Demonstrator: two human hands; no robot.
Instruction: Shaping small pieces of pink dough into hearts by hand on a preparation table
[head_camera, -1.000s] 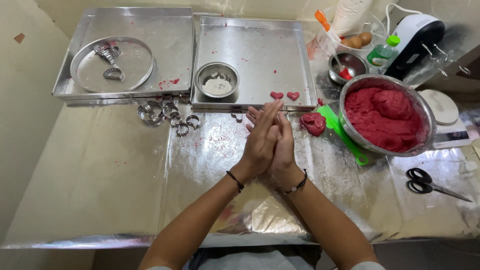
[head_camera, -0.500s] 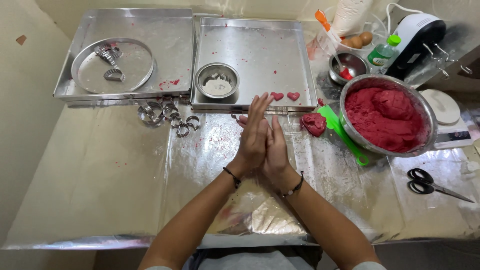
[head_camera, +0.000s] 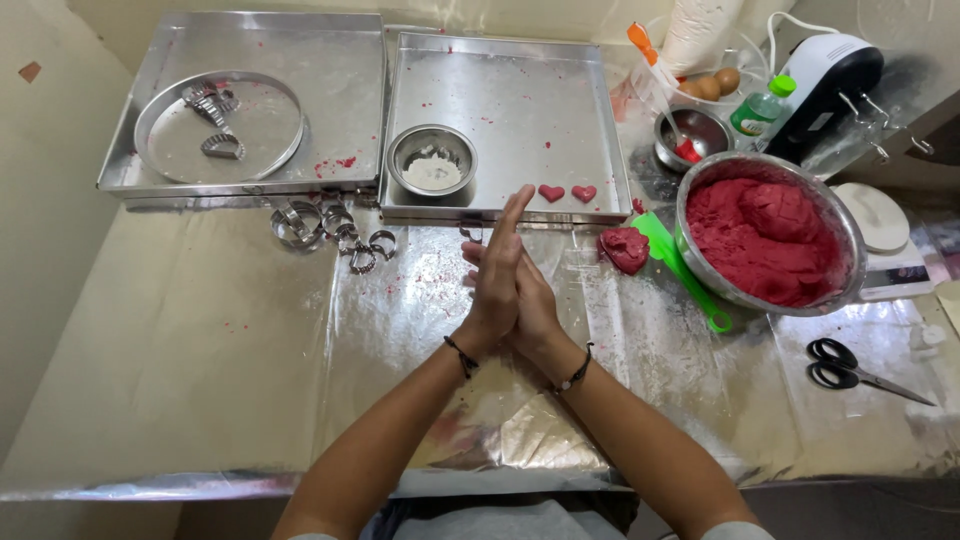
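Tabletop (head_camera: 200, 380) covered in crinkled silver foil, speckled with red crumbs. Two square metal trays at the far edge. Left tray (head_camera: 330, 60) holds a round ring pan (head_camera: 150, 105) with small metal cutters inside. Right tray (head_camera: 520, 100) holds a small steel bowl of white powder (head_camera: 431, 160) and two red heart-shaped dough pieces (head_camera: 567, 193) near its front rim. Loose ring cutters (head_camera: 335, 228) lie on the foil just in front of the left tray.

Left hand (head_camera: 497, 272) and right hand (head_camera: 532, 300) pressed palm to palm above the foil, left fingers pointing toward the right tray. Grip: palms together; whether dough sits between them cannot be told.

Right of the hands: a red dough lump (head_camera: 625, 248) on the foil, touching a green spatula (head_camera: 685, 272), which lies against the large steel bowl of red dough (head_camera: 768, 238). Black scissors (head_camera: 850, 365) near the front right. Hand mixer (head_camera: 830, 80), eggs and a small bowl at the far right.
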